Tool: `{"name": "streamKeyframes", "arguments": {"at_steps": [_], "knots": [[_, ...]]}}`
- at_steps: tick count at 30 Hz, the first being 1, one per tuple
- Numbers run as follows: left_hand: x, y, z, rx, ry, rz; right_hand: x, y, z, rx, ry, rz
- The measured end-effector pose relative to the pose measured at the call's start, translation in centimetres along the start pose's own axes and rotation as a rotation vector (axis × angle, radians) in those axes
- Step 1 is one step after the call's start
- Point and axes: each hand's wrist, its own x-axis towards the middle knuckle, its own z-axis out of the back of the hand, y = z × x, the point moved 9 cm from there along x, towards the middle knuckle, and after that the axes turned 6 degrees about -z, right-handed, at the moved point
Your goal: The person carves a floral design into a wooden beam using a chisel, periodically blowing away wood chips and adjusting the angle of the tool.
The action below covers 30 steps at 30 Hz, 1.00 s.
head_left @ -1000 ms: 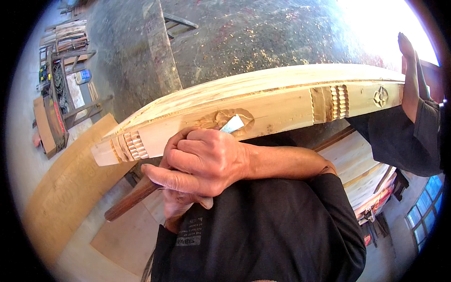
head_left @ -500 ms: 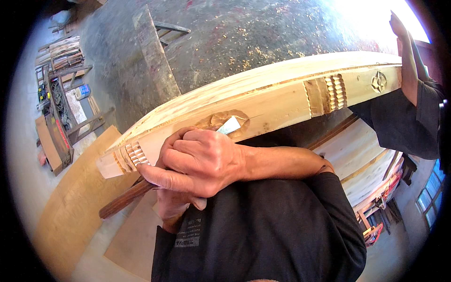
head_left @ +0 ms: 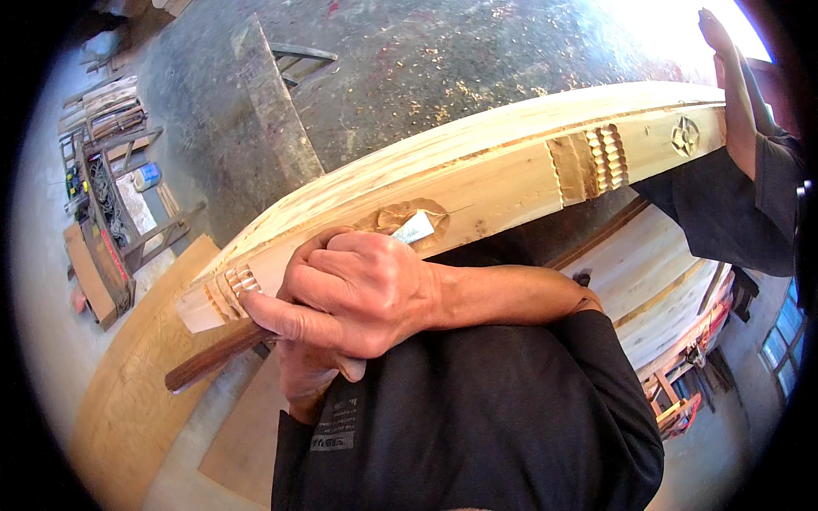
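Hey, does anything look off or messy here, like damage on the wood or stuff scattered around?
Nothing looks damaged. The scooped patch on the curved pale beam is under the chisel both hands grip: right hand on top, left hand beneath. Wood chips litter the grey floor behind.
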Motion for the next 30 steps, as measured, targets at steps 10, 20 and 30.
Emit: {"name": "streamKeyframes", "arguments": {"at_steps": [10,20,30], "knots": [[0.0,-0.1,0.1,0.035,0.012,-0.014,0.1,-0.2,0.1,-0.016,-0.011,-0.006],[0.8,-1.2,-0.3,0.072,-0.002,-0.04,0.0,-0.4,0.4,-0.038,-0.048,-0.027],[1.2,-0.9,-0.2,0.093,0.028,-0.047,0.0,-0.4,0.7,-0.053,-0.017,-0.034]]}}
